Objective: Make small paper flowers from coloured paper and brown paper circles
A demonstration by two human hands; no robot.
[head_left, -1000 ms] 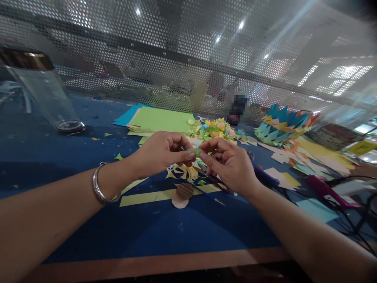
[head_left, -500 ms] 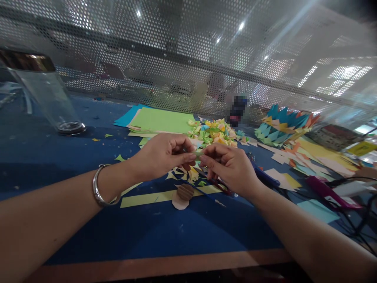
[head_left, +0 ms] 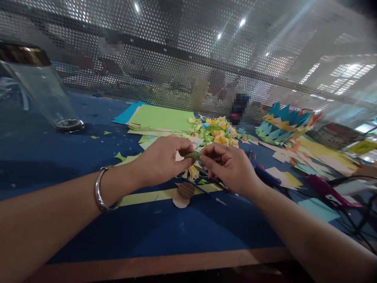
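Between my hands is a small piece of green paper (head_left: pixel 193 155), raised above the table. My left hand (head_left: pixel 165 159) pinches its left end with thumb and fingertips. At the other end, my right hand (head_left: pixel 228 163) grips it between thumb and forefinger; its remaining fingers are curled. Below them lie paper scraps (head_left: pixel 192 173), a pale yellow-green paper strip (head_left: pixel 147 197) and a round brown corrugated disc (head_left: pixel 186 190) on a pale paper piece (head_left: pixel 180 201). Scissors, partly hidden, sit under my right hand.
A glass bottle (head_left: pixel 48 92) stands at the left. Stacked coloured paper (head_left: pixel 165 118) and a heap of small folded paper pieces (head_left: pixel 216 131) lie behind my hands. To the right are a folded paper crown (head_left: pixel 284 120), a blue tool (head_left: pixel 266 173), a magenta object (head_left: pixel 332 191) and cables.
My left fingers have shifted slightly on the green paper, and more of it shows between my hands. The right hand stays in nearly the same place.
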